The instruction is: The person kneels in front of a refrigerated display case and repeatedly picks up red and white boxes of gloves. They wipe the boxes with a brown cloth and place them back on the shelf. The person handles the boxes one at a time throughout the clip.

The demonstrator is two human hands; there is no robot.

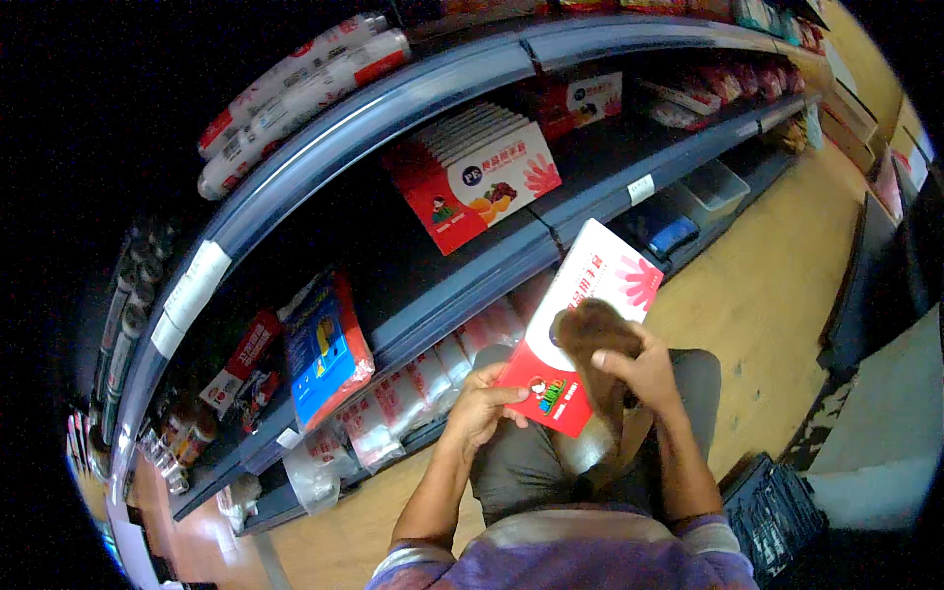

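Observation:
My left hand (pixel 483 405) grips the red lower end of a flat red-and-white packet of disposable gloves (pixel 564 332), thumb on its front. A brown cloth (pixel 601 335) lies against the middle of the packet, held in my right hand (pixel 638 365). The packet is tilted above my lap, its white end with a pink hand print pointing up towards the shelves. Ahead on the middle shelf stands a row of similar glove packets (pixel 479 177), the front one facing me. The fingertips of my right hand are partly hidden by the cloth.
A blue-and-red packet (pixel 328 361) leans on the shelf at left. Bagged goods (pixel 405 398) line the bottom shelf, with a clear plastic bin (pixel 712 188) further right. Plastic-wrapped rolls (pixel 310 103) lie on the upper shelf. A dark crate (pixel 774 516) stands on the floor at right.

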